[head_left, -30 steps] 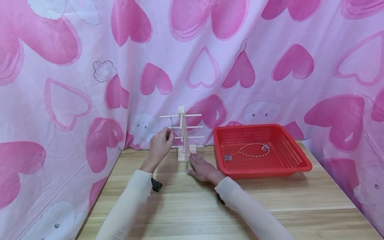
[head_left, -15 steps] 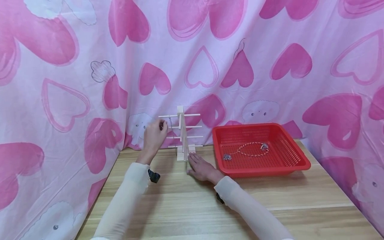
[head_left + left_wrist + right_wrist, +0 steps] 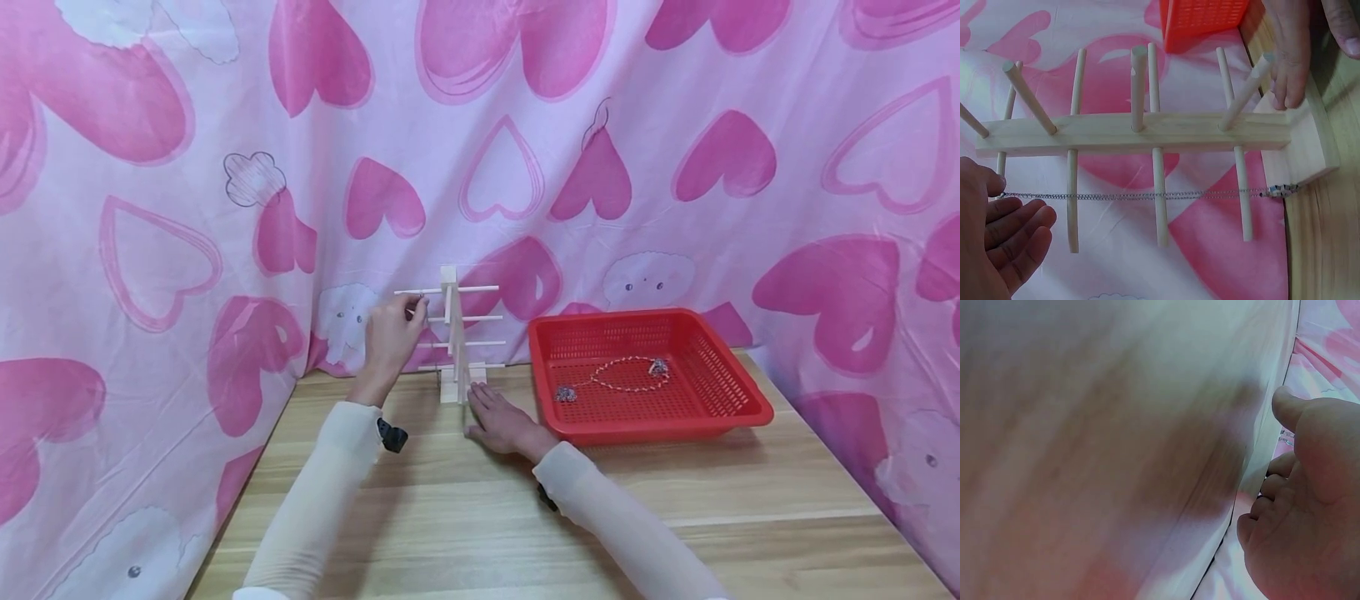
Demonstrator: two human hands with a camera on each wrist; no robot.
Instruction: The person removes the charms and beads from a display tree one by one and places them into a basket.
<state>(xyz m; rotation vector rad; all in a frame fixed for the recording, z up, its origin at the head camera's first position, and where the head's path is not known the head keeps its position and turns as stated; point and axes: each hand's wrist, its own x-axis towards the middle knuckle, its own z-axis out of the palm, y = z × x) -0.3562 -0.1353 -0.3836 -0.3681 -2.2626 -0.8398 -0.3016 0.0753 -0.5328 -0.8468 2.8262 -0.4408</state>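
A pale wooden peg stand point(image 3: 457, 333) rises from the table, with several dowels jutting from its post. My left hand point(image 3: 392, 332) is at its top left dowel, thumb and forefinger pinching a thin silver chain necklace point(image 3: 1116, 196) there; the other fingers are loosely extended. In the left wrist view the chain runs along the dowels to a small beaded pendant point(image 3: 1282, 190) near the base. Fairly straight, my right hand's fingers point(image 3: 1291, 69) rest on the stand's base point(image 3: 1310, 137). That right hand point(image 3: 510, 423) lies low beside the post.
To the right sits a red plastic basket point(image 3: 652, 425), holding a beaded necklace point(image 3: 630, 389) with silvery clusters at its ends. Wood-grain table point(image 3: 480, 517) spreads in front. A pink heart-print cloth point(image 3: 495, 83) hangs close behind the stand and along both sides.
My left hand rose and shifted left from the stand, then came back slightly right to the top dowel. The right hand has stayed on the base.
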